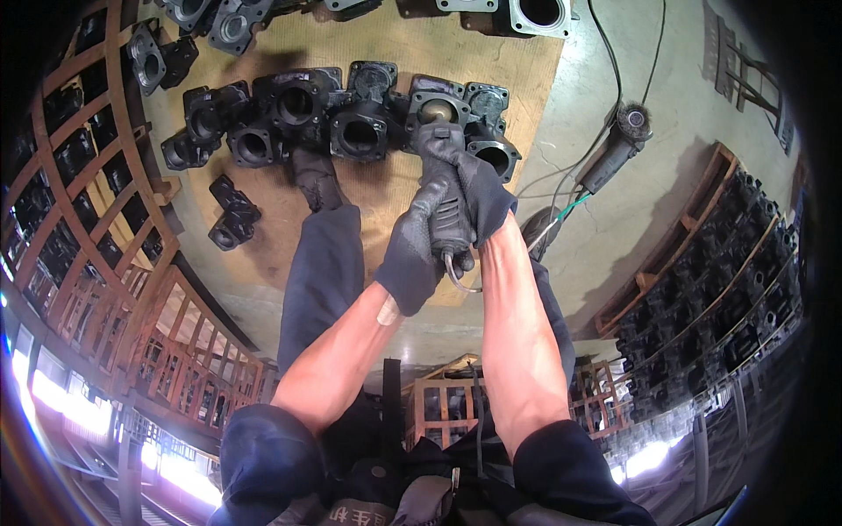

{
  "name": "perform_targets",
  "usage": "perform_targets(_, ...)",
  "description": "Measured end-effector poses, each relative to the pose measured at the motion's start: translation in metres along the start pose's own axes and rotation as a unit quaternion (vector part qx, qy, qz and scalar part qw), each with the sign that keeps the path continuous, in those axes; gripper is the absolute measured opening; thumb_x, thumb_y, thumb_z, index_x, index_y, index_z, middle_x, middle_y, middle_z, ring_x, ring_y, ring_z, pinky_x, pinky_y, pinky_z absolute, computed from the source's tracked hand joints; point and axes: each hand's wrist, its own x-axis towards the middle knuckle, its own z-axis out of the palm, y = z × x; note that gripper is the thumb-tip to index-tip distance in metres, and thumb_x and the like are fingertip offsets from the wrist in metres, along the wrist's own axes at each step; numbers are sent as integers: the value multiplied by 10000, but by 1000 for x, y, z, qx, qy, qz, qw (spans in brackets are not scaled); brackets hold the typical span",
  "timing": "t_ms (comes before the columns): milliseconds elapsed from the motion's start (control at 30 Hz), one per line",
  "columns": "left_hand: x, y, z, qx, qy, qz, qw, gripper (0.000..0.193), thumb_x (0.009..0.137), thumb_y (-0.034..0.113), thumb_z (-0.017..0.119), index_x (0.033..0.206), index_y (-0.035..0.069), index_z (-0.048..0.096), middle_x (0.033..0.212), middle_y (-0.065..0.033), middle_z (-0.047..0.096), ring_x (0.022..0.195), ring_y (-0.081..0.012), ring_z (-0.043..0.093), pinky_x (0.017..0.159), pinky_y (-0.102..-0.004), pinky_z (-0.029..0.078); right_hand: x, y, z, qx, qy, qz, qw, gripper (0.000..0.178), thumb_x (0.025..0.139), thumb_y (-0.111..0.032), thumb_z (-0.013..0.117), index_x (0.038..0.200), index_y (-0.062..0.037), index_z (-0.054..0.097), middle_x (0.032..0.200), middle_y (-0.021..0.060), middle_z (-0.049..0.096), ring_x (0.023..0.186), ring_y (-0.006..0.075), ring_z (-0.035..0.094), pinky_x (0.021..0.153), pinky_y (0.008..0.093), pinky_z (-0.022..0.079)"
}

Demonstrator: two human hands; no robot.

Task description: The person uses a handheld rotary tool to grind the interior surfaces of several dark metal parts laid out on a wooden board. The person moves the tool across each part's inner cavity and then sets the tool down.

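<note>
A two-handed grip over a close-packed row

The left hand (412,241), in a black fabric glove, is closed around the rear of a black, long-bodied handheld power tool (450,215) with slotted vents; the right hand (485,195), gloved alike, wraps its right side farther forward. Neither hand is open, and the spread of the grip probably shares the weight and steadies the front end.

The tool lies in line with the body, its front end at a black metal casting (437,93) with a squarish, pale-rimmed flange. A round brass-coloured surface (438,111) shows within that flange; I cannot tell whether the tool touches it. A thin grey cord (456,276) leaves the tool's rear and bends toward the right forearm, likely clear of the front end.

The neighbouring black castings (373,114) stand side by side, several round openings turned toward the person, which seems to put their faces within easy reach. The flat tan sheet (517,61) beneath perhaps spares them the grey concrete floor (684,79). A dark cylindrical grinder (610,159) lies on that floor to the right, apart from the row, presumably out of the way yet near
</note>
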Motion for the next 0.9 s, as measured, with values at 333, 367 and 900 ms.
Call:
perform_targets(333, 16, 7, -1, -35, -47, -5, 998, 336, 967, 365, 567, 1112, 63, 587, 820, -44, 659, 590, -162, 634, 402, -334, 510, 22, -4, -7, -14, -10, 14, 1000, 289, 828, -202, 726, 1026, -28, 609, 737, 74, 623, 569, 185, 600, 524, 303, 519)
perform_targets(367, 14, 6, 0, -30, -32, 0, 999, 337, 966, 366, 568, 1105, 60, 588, 814, -46, 659, 582, -165, 631, 400, -338, 510, 20, -4, -5, -24, -1, 17, 1000, 286, 830, -205, 725, 1022, -27, 610, 735, 75, 623, 571, 185, 600, 525, 302, 518)
perform_targets(900, -14, -3, -6, -39, 9, 18, 999, 337, 939, 343, 622, 1105, 50, 612, 865, -54, 681, 682, -171, 659, 533, -316, 544, -11, 7, 6, -39, 26, -1, 999, 284, 830, -263, 735, 927, -20, 625, 721, 67, 606, 569, 173, 586, 535, 299, 497)
